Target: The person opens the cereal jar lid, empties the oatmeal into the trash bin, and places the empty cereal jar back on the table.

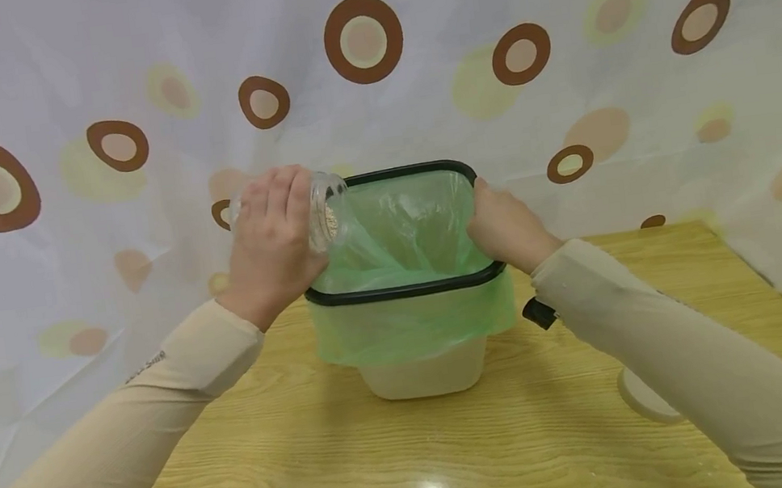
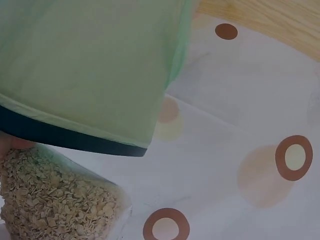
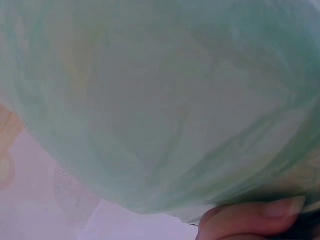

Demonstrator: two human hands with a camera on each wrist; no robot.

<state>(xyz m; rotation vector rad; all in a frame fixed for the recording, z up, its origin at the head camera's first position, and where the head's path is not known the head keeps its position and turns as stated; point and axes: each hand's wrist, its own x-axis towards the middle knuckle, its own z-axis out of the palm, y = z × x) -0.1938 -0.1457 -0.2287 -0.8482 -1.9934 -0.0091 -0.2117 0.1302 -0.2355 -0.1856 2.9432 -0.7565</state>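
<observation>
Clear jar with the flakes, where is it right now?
In the head view, the jar is left of centre, tilted in the left grip at the left side of the black bin rim.

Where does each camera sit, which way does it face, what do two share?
Head: worn on the head, facing forward and down at a pale tapered bin with black rim and translucent green plastic bag; left hand, right hand, beige sleeves show.
Left wrist: on that wrist, facing the bag's overhang, the rim and a clear jar of pale flakes; left fingers show at left.
Right wrist: on that wrist, close on the bag; right fingers show at bottom right.
Shared by head and left wrist: jar, rim, bag.
</observation>
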